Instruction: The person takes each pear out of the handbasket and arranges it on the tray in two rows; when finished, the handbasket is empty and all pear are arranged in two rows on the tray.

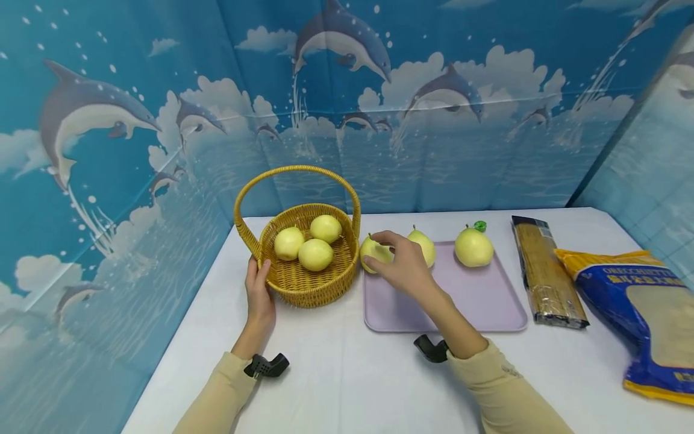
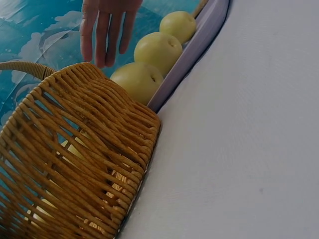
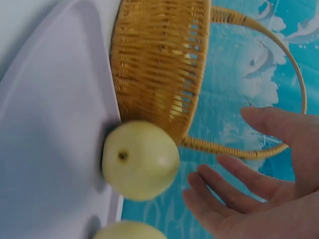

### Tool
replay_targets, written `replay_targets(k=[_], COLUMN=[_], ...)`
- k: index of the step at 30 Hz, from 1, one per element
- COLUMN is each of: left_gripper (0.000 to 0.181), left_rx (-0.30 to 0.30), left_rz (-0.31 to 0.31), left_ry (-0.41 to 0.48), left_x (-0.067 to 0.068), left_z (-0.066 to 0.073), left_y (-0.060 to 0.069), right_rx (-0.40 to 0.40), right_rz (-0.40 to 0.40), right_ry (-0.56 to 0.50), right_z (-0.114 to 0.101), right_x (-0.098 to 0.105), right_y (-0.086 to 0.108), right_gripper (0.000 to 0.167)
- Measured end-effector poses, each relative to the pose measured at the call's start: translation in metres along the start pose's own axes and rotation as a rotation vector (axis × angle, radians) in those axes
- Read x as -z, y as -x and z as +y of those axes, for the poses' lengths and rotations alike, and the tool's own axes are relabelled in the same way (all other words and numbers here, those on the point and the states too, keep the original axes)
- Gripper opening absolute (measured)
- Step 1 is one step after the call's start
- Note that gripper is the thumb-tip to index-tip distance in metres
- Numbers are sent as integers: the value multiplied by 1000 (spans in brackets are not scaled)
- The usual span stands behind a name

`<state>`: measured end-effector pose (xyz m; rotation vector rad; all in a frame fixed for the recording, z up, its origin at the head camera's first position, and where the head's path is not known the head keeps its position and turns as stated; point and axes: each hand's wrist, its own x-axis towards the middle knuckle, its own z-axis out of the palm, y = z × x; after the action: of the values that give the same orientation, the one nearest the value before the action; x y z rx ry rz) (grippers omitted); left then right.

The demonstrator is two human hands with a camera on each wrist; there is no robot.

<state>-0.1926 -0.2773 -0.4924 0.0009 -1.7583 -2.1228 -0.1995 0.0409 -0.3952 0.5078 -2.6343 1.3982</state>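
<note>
My left hand (image 1: 260, 295) grips the left side of a yellow wicker basket (image 1: 311, 297), thumb at the rim; its fingers are partly hidden behind the wall. Inside the basket lie three pale green pears (image 1: 316, 255). My right hand (image 1: 403, 265) is spread around the nearest pear (image 1: 374, 250) on a lilac tray (image 1: 466, 307). In the right wrist view, a gap shows between those fingers and the pear (image 3: 142, 162). Two more pears stand along the tray's back: a middle one (image 1: 424, 246) and one with a green leaf (image 1: 474, 247).
The basket's tall handle (image 1: 298, 169) arches above it, beside the tray's left edge. Right of the tray lie a pack of long brown noodles (image 1: 547, 271) and a blue and yellow pasta bag (image 1: 645, 319). A dolphin-print curtain (image 1: 347, 138) hangs behind the white table (image 1: 325, 374).
</note>
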Motion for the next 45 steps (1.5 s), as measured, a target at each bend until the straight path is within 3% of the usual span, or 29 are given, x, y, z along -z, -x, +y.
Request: replay_targets(k=[7, 17, 26, 33, 45], left_gripper=[53, 55, 55, 54, 52], left_rx=[9, 18, 7, 10, 8], left_rz=[6, 11, 8, 16, 8], left_ry=[0, 1, 0, -15, -20], left_x=[0, -2, -2, -2, -2], left_z=[0, 1, 1, 1, 1], left_y=[-1, 0, -1, 1, 0], right_rx=[42, 98, 60, 5, -23], right_rz=[-60, -156, -167, -228, -240], right_ry=[-64, -28, 49, 101, 190], right_z=[-13, -32, -38, -41, -39], right_x=[-24, -60, -79, -91, -103], right_y=[-11, -34, -53, -66, -73], right_gripper=[52, 58, 61, 62, 72])
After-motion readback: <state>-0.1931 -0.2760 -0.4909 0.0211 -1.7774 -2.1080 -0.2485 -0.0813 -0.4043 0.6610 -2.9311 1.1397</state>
